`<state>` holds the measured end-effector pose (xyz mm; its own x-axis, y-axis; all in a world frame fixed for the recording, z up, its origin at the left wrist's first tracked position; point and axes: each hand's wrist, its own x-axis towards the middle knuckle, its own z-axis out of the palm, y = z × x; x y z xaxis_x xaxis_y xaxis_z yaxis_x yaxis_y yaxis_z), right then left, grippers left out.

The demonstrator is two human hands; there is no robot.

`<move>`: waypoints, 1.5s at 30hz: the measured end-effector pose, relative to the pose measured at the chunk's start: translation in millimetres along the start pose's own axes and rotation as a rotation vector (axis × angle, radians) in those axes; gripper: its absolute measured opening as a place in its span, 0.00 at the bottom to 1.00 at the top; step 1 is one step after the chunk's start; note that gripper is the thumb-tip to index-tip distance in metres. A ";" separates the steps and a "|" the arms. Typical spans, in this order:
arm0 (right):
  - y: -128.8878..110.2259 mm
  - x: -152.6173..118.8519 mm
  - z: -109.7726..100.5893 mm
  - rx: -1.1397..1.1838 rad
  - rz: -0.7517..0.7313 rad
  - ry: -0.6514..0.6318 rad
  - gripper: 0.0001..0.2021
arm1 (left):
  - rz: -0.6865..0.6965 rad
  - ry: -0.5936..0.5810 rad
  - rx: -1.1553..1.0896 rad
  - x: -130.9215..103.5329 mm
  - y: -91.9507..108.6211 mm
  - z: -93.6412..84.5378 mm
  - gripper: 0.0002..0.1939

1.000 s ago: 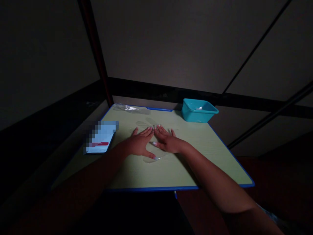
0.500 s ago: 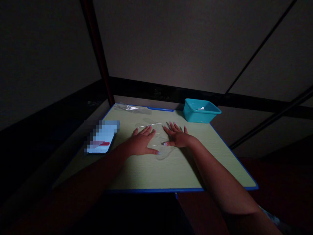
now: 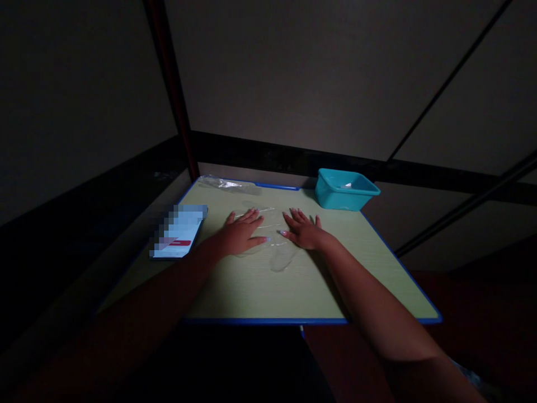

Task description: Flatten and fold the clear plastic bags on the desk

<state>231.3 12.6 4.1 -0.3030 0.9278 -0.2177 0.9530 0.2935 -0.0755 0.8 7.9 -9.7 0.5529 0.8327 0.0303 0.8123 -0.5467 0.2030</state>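
Note:
A thin, clear plastic piece [image 3: 274,242] with rounded lobes, which looks like a disposable glove, lies flat on the pale table [image 3: 251,296]. On its left part rests my left hand [image 3: 241,234], palm down with the fingers spread. My right hand [image 3: 305,230] presses flat on its right side, thumb stretched toward the left hand. Neither hand grips anything. Parts of the plastic are hidden beneath both palms, and its edges are faint in the dim light.
A phone [image 3: 180,232] with a lit, partly blurred screen lies at the table's left. Crumpled clear plastic packaging [image 3: 229,184] sits along the back edge. At the back right stands a turquoise basket [image 3: 346,196] with something pale inside. Walls rise behind the table.
My left hand has slid slightly up and back over the plastic, uncovering more of its lower lobe. My right hand has barely moved. The view has shifted a little.

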 end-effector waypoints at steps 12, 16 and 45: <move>-2.7 2.8 3.4 0.040 -0.040 0.114 0.33 | -0.101 0.258 -1.085 14.2 3.9 -9.9 0.39; -4.6 2.7 4.0 0.042 -0.049 0.115 0.33 | -0.104 0.332 -0.988 13.5 0.2 -10.8 0.40; -36.0 -0.7 7.7 0.355 -0.233 0.067 0.33 | 0.023 -0.038 0.040 2.3 19.2 11.2 0.53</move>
<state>197.2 -0.3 -0.5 -0.4977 0.8625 -0.0920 0.7942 0.4104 -0.4482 19.7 -1.7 -16.7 0.5771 0.8167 -0.0025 0.8060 -0.5690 0.1633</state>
